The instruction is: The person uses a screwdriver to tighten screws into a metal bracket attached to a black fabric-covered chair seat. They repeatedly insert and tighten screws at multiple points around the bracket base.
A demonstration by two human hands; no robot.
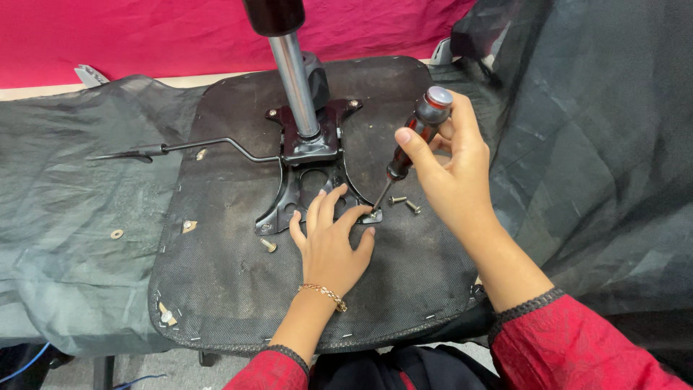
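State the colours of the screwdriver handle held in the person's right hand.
The screwdriver handle is black and red with a grey end cap, gripped by the right hand; the head view shows it best.

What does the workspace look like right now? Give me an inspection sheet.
Surface: upturned chair seat underside, black fabric, on dark sheeting.
Job's things: black metal mounting plate with gas-lift column; screwdriver, tip at the plate's near right corner.
Clutter: loose screws right of the plate; one screw to its left; washer on the sheeting.
Hands: left hand flat by the plate; right hand grips the screwdriver.
Cables: blue cable, bottom left.
Surroundings: pink cloth behind.
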